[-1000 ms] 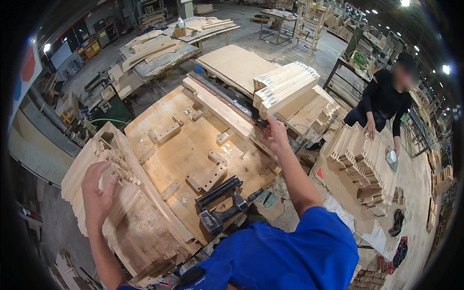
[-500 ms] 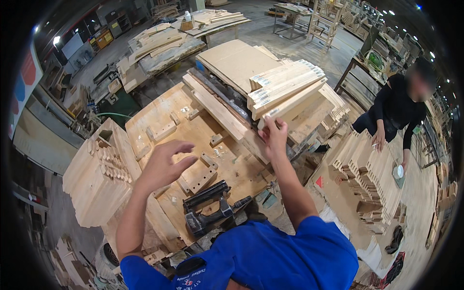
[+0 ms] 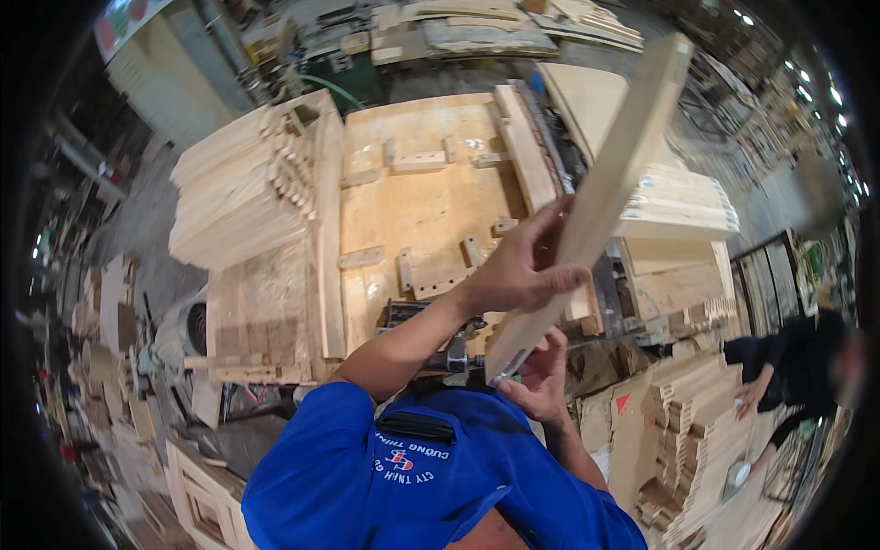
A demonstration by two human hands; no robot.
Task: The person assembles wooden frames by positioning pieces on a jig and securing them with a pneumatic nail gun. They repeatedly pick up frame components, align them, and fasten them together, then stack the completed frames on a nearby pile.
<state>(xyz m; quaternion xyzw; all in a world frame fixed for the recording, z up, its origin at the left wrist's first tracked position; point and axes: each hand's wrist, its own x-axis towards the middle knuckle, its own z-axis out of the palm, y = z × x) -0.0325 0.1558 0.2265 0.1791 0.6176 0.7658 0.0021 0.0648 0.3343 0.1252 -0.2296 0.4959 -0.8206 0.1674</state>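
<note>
A long pale wooden board [image 3: 616, 170] stands tilted in front of me, its top leaning away to the right. My left hand [image 3: 515, 270] is closed around its middle, thumb across the near face. My right hand [image 3: 543, 383] pinches the lower end, next to a small grey mark or sticker close to my chest. Under my left forearm lies a black nail gun [image 3: 454, 348], partly hidden. Beyond it is a plywood jig board [image 3: 431, 211] with small blocks fixed on it, among them a drilled block [image 3: 442, 282].
Stacked boards with tenoned ends [image 3: 243, 192] lie left of the jig. More boards [image 3: 683, 203] are piled to the right. Slotted wooden parts [image 3: 687, 431] stand at the lower right, near another person [image 3: 793, 362] holding a pale round object. A cabinet [image 3: 170, 69] stands at the far left.
My right hand has brought a board from the right-hand pile toward my chest. My left hand, empty before, has moved right and closed on it. The view has turned.
</note>
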